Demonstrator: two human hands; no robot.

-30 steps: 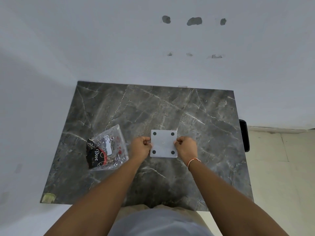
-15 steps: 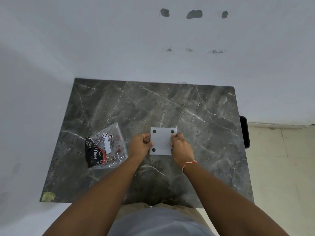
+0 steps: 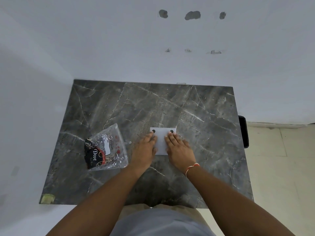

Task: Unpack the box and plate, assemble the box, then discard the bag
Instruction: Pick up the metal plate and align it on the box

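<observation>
A white square plate [image 3: 161,140] with black dots at its corners lies flat on the dark marble table [image 3: 196,113], near the middle. My left hand [image 3: 144,149] rests palm down on its left part, fingers stretched toward the far left dot. My right hand [image 3: 179,149] lies flat on its right part, fingertips by the far right dot. Both near corners are hidden under my hands. A clear plastic bag [image 3: 106,149] with a black printed card inside lies to the left, apart from my hands. I cannot tell whether a box sits beneath the plate.
White walls stand close behind and to the left of the table. A black object [image 3: 243,132] sticks out past the table's right edge. Tiled floor [image 3: 281,167] lies to the right. A yellowish sticker [image 3: 48,198] marks the near left corner.
Both hands gripped the plate's side edges with closed fingers; they now lie flat on top of it with fingers stretched out. The plate stays in place.
</observation>
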